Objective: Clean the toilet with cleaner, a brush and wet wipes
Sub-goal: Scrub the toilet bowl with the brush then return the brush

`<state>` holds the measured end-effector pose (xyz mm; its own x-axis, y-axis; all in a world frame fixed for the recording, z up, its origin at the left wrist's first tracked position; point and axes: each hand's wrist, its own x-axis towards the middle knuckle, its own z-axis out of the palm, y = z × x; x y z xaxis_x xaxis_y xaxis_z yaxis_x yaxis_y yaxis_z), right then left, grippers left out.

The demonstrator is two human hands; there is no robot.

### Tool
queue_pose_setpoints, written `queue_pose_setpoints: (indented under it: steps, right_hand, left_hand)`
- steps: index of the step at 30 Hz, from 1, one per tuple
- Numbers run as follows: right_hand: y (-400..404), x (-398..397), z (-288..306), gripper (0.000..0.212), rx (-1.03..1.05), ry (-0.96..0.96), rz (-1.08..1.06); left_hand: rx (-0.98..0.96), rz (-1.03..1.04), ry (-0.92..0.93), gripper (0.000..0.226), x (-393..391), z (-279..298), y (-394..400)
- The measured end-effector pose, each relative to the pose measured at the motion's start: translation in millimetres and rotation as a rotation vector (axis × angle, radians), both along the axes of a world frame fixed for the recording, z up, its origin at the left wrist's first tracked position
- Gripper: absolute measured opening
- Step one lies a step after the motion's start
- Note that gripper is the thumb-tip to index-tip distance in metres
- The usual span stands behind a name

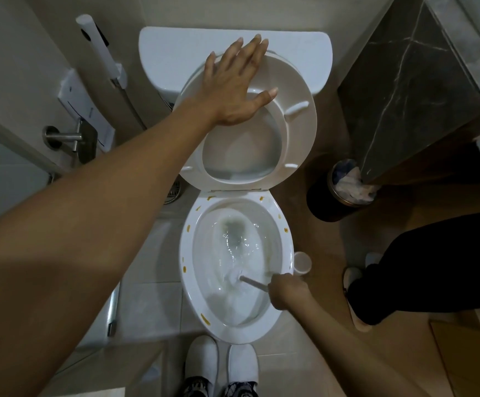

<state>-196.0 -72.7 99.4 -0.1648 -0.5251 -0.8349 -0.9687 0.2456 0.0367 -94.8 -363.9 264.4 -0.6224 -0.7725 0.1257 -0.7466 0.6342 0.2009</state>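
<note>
Looking down at the white toilet bowl [234,270], I see yellow-brown spots dotting its rim and water swirling inside. My right hand [286,290] is clenched around the grey handle of the brush [240,277], whose white head is down in the bowl. My left hand [237,87] lies flat, fingers spread, on the raised seat [299,130] behind the bowl.

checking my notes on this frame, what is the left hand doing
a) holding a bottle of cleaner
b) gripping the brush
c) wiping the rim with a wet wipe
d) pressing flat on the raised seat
d: the left hand lies open, fingers spread, on the raised seat, while the right hand grips the brush in the bowl.
</note>
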Motion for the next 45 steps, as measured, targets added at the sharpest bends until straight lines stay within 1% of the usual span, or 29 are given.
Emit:
queue_pose_setpoints:
  steps: [4, 9, 15, 22, 29, 36, 41, 45]
  right_hand:
    - [-6.5, 18.4, -11.7, 0.041, -0.014, -0.010, -0.133]
    - [-12.4, 23.3, -24.6, 0.033, -0.069, -0.073, -0.310]
    - [14.6, 20.3, -39.4, 0.030, -0.080, -0.105, -0.311]
    - [-16.9, 19.7, -42.1, 0.032, -0.067, -0.124, -0.418]
    - [-27.5, 12.7, -39.0, 0.034, -0.038, -0.108, -0.347]
    - [-2.9, 19.4, -49.7, 0.029, -0.046, -0.116, -0.414]
    - [-9.2, 14.8, -49.9, 0.029, -0.044, -0.132, -0.432]
    - [-7.4, 14.4, -38.7, 0.031, -0.037, -0.151, -0.353]
  left_hand:
    - [0.003, 0.000, 0.001, 0.078, 0.6, 0.4, -0.5]
    - [-0.001, 0.009, 0.004, 0.077, 0.1, 1.5, 1.3]
    - [-0.001, 0.009, 0.001, 0.077, 0.5, 2.4, 2.5]
    - [-0.010, 0.009, 0.008, 0.077, 0.0, -0.2, 0.9]
    - [-0.001, 0.010, 0.010, 0.077, 0.1, 0.2, 1.3]
    - [-0.013, 0.010, 0.012, 0.077, -0.5, -0.8, 1.0]
    - [-0.006, 0.018, 0.012, 0.077, -0.3, 0.3, 2.2]
    - [0.002, 0.023, 0.014, 0.076, -1.3, 1.5, 3.5]
